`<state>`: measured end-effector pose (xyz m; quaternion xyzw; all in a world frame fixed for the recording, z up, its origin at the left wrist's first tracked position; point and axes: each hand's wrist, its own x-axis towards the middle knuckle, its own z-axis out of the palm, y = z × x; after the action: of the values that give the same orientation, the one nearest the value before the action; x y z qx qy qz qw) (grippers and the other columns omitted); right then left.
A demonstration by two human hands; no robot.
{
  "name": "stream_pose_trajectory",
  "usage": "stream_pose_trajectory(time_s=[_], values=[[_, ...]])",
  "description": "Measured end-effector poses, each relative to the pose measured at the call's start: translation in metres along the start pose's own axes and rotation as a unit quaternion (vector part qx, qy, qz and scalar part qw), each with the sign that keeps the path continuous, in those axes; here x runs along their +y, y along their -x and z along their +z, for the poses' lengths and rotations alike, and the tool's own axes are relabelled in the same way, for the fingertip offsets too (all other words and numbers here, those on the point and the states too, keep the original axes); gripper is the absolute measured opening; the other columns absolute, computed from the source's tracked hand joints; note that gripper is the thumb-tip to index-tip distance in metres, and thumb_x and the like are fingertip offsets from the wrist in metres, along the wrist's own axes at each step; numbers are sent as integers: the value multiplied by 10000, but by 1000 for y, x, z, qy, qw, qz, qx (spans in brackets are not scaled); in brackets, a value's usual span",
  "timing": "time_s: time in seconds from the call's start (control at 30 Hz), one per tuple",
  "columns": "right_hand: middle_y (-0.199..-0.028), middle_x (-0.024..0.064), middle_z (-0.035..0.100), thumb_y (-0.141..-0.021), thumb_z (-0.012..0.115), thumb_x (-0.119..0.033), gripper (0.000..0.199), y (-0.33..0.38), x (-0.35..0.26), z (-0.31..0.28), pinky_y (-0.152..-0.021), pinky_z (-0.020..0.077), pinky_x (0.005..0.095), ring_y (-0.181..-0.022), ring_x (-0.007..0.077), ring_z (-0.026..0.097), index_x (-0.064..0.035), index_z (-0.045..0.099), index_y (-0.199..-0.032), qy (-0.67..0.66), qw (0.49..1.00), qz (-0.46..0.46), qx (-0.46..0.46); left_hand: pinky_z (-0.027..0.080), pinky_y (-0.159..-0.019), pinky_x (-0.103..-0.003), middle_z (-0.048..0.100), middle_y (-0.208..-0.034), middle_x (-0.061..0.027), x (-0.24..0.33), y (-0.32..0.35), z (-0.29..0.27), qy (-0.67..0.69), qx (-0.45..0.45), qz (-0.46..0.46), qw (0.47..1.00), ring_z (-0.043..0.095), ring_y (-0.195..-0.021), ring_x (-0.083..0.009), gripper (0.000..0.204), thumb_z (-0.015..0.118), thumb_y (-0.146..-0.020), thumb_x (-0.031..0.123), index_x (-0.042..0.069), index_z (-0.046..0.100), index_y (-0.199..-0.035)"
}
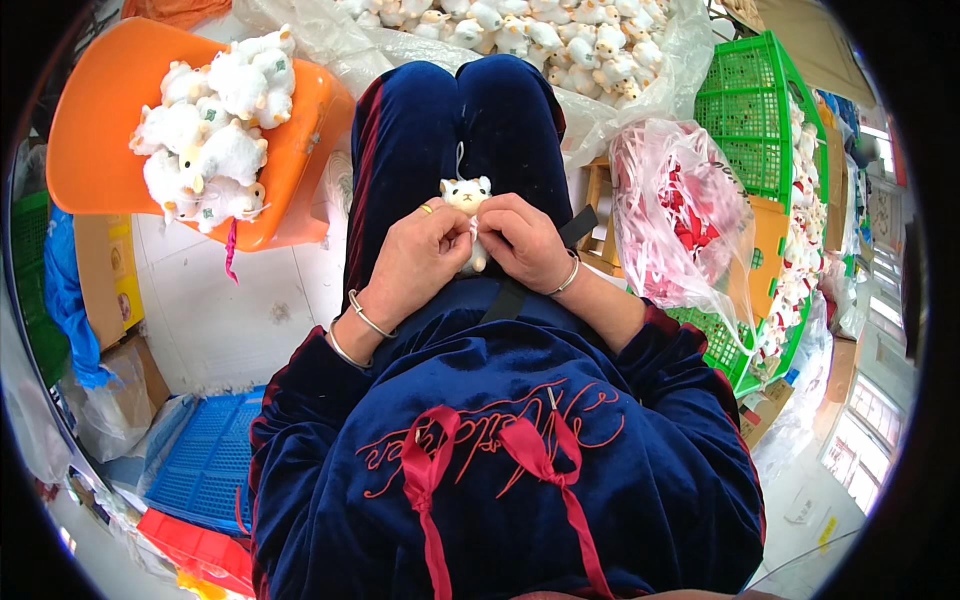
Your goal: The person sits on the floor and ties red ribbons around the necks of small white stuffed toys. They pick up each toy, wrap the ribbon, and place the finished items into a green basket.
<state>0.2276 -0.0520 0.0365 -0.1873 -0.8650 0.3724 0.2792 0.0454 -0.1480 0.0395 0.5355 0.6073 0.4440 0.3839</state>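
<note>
A small white plush animal with a hanging loop rests upright on my lap, head up. My left hand grips its left side; a ring and two bangles show on that hand and wrist. My right hand pinches its body from the right, a bracelet on that wrist. Both hands meet at the toy's middle, hiding most of its body. Two red ribbons lie draped across my dark blue velvet top, below the hands.
An orange chair at the left holds a pile of white plush toys. A clear bag of more toys lies ahead. A bag of red ribbons and a green crate stand right. Blue trays lie lower left.
</note>
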Motion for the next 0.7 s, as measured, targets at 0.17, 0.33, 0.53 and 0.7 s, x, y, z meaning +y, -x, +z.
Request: stream_pose_trajectory(time_s=[0.17, 0.33, 0.53, 0.7], values=[[-986, 149, 657, -824, 747, 42, 216, 1, -1, 6, -752, 572, 370, -854, 325, 672, -21, 610, -979, 0, 1000, 8, 17, 462, -584, -266, 595, -789, -59, 2, 2, 2, 2, 22, 17, 1000, 566, -625, -127, 57, 716, -877, 3, -7, 667, -904], [-979, 149, 655, -820, 738, 54, 220, 1, -1, 8, -746, 571, 377, -849, 328, 671, -21, 617, -987, -5, 1000, 18, 23, 469, -586, -273, 608, -802, -61, 0, 5, 6, 9, 39, 30, 999, 573, -627, -133, 56, 717, -873, -7, -2, 673, -908], [-991, 148, 656, -824, 738, 55, 226, -1, -2, 6, -747, 570, 373, -852, 328, 674, -18, 642, -1015, -1, 1000, 16, 10, 483, -599, -272, 629, -823, -66, 0, 5, 3, 3, 28, 24, 999, 596, -642, -142, 66, 720, -888, -3, -6, 691, -947], [-999, 148, 657, -830, 740, 51, 218, 1, 0, 5, -758, 570, 370, -868, 324, 676, -17, 634, -1008, -12, 1000, 10, 10, 524, -653, -268, 713, -875, -95, 2, 2, -9, 33, -3, -64, 997, 683, -726, -163, 139, 704, -928, 29, -17, 727, -1057]])
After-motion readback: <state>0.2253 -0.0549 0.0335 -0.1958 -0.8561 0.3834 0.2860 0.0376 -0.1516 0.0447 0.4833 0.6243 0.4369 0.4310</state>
